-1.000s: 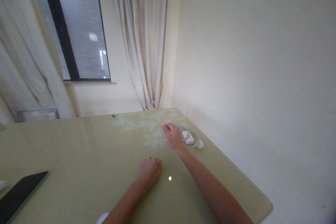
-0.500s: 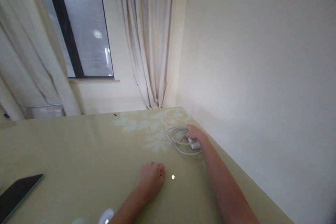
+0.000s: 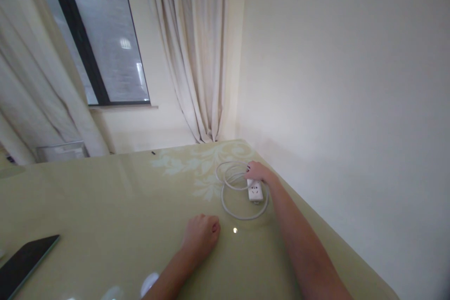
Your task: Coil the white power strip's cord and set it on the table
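Note:
A white power strip (image 3: 254,191) lies near the far right corner of a glossy pale green table (image 3: 105,206). Its white cable (image 3: 239,199) is looped in coils around and to the left of it. My right hand (image 3: 259,171) rests on the far end of the strip, fingers curled over it and the cable. My left hand (image 3: 201,233) sits on the table nearer to me, fingers curled into a loose fist with nothing in it.
A dark tablet (image 3: 24,262) lies at the table's near left edge. Cream curtains (image 3: 197,47) hang beside a dark-framed window (image 3: 94,33) behind the table. A plain wall (image 3: 344,103) runs close along the table's right edge.
My right hand moved from left of the power strip onto its far end. The cable coils have spread wider toward me, and the strip now lies in plain view.

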Demonstrator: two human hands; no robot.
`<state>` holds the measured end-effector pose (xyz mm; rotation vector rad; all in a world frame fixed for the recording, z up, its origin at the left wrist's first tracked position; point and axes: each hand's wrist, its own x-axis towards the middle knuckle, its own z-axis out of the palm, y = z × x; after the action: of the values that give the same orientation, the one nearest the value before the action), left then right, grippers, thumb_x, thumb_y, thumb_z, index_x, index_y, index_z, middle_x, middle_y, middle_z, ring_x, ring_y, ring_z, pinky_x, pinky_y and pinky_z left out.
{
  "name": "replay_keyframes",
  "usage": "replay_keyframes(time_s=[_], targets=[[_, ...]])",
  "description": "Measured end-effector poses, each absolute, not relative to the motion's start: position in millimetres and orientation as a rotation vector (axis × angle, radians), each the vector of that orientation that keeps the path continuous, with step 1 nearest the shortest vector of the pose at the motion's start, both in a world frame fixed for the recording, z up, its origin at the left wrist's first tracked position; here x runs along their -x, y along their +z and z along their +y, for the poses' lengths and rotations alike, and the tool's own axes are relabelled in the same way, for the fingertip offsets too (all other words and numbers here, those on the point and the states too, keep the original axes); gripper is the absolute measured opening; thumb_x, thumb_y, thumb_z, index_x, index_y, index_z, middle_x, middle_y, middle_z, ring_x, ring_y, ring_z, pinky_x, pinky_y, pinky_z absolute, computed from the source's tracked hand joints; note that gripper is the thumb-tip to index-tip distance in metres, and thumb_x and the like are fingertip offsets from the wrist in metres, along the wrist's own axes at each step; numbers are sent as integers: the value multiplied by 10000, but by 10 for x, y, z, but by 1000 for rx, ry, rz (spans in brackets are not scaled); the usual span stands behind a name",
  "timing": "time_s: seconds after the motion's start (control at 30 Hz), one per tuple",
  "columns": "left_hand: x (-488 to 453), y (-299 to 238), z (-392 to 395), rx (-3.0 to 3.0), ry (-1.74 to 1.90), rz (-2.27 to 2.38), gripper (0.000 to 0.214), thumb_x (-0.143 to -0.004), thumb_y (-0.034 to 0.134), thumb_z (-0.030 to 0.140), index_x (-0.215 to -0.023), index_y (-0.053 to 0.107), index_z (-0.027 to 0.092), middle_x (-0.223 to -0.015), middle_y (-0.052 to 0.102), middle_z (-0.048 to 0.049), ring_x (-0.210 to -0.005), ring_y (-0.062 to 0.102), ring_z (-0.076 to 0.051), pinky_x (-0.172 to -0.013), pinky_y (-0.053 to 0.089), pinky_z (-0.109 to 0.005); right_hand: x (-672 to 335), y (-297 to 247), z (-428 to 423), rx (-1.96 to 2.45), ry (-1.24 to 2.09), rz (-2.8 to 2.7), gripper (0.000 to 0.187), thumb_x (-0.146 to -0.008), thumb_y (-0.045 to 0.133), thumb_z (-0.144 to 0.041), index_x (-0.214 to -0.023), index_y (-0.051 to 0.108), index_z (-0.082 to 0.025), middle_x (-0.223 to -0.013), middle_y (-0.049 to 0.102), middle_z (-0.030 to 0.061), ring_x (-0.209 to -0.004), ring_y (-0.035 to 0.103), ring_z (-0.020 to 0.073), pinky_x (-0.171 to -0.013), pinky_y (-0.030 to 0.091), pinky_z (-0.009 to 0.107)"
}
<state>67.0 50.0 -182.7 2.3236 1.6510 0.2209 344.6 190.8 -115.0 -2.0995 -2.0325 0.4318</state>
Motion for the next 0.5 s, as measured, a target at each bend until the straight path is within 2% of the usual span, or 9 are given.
replay_keyframes(time_s=[0.17,0.27,0.33,0.4,0.47,0.5], targets=[[-638,-1858,567,-2197,421,1634,226,-897,473,211,-701,583,199,-680,606,-30,-713,595,-192,-670,376,-309,-3339,-889,1830,1754,533,-1942,199,-712,749,-123,-909,765,-146,-774,751,30,-746,683,179,-654,499,244],[-597,-1858,674,-2022,669,1571,247,-959,432,354,-882,603,192,-825,672,-58,-781,643,-200,-715,472,-317,-3219,-704,1735,1543,573,-1910,214,-775,711,-167,-978,777,-155,-784,753,14,-752,685,165,-673,516,241],[-575,-1827,720,-1790,908,1434,399,-949,473,513,-1087,602,161,-1061,713,-134,-949,689,-239,-820,538,-367,-3092,-589,1649,1374,654,-1845,242,-812,695,-232,-1023,781,-151,-767,750,14,-721,684,162,-650,516,246],[-570,-1745,718,-1527,1041,1279,664,-875,575,648,-1291,544,131,-1308,660,-228,-1155,673,-296,-936,546,-430,-2923,-492,1551,1201,751,-1708,277,-808,709,-288,-1030,782,-139,-705,733,13,-653,666,156,-609,494,245],[-584,-1601,679,-1332,1020,1128,870,-812,654,709,-1436,455,137,-1429,603,-268,-1255,647,-321,-1001,529,-455,-2719,-412,1447,1064,813,-1536,320,-785,742,-326,-1035,775,-129,-659,724,14,-605,645,148,-587,467,242],[-594,-1510,656,-1268,994,1048,906,-804,663,727,-1466,434,152,-1446,600,-267,-1262,651,-319,-1017,523,-456,-2608,-378,1396,1019,822,-1464,351,-780,753,-345,-1056,767,-128,-656,728,16,-596,638,143,-585,457,241]])
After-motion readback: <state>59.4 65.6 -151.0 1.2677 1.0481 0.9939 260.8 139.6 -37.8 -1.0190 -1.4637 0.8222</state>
